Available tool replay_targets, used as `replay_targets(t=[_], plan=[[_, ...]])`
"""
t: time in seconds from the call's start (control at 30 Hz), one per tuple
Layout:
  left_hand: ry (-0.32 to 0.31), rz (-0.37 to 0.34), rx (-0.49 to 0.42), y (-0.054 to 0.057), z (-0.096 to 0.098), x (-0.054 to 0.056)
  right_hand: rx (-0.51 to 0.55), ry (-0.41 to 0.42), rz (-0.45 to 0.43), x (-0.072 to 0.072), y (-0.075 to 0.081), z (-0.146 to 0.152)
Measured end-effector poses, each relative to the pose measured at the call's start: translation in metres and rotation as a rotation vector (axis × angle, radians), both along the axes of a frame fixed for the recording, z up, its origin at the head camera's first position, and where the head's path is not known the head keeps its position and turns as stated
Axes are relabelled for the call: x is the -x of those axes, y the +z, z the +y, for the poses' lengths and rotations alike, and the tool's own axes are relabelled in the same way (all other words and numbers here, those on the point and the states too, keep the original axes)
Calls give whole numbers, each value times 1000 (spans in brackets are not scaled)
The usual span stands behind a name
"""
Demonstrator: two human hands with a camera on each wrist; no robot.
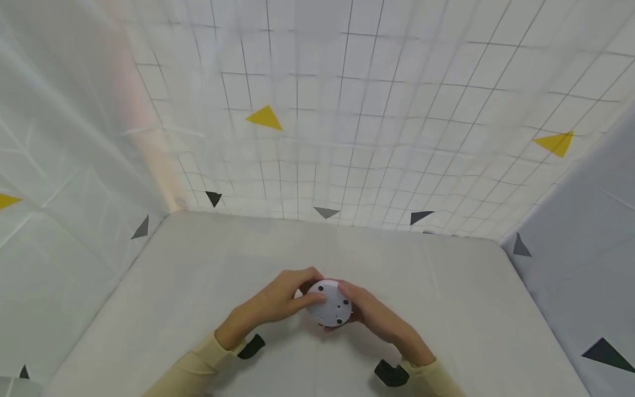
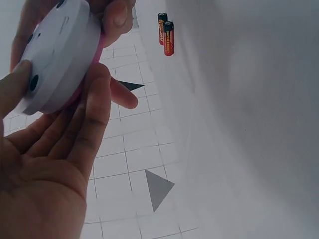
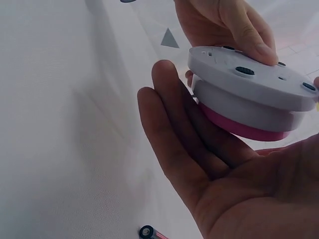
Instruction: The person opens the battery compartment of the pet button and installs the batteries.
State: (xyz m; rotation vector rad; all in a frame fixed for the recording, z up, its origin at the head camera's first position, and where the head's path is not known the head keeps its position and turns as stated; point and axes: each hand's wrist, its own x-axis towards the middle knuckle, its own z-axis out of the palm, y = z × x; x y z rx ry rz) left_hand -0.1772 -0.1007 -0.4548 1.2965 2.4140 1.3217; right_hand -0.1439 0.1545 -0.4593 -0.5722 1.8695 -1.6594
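White above and pink beneath, a round device (image 1: 327,311) is held up between both hands toward six o'clock in the head view, over the pale tabletop (image 1: 446,298). The left hand (image 1: 284,298) grips it from nine o'clock, thumb laid on its face; the right hand (image 1: 374,314) holds it from three o'clock, thumb on the rim near one o'clock. Two red-and-black batteries (image 2: 169,42) lie close together at twelve o'clock in the left wrist view.

A grid-lined white wall (image 1: 317,127) backs a pale tabletop (image 1: 476,309).
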Motion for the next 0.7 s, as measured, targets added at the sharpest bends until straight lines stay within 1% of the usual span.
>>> replay_targets(t=[0.07,0.13,0.23,0.33,0.43,0.57,0.7], plan=[[7,-14,-7,0,1,0,-5,5,12,1,0,0],[26,-29,-11,0,1,0,-21,-8,34,1,0,0],[66,-39,-14,0,2,-1,-57,-72,87,0,0,-2],[115,-35,-15,0,3,-2,-137,-166,173,-3,1,-4],[159,-34,-34,1,4,-3,-243,-234,290,-6,2,-6],[194,-34,-73,2,4,-4,-323,-267,428,-10,3,-5],[229,-40,-90,0,5,-3,-360,-284,515,-13,3,-5]])
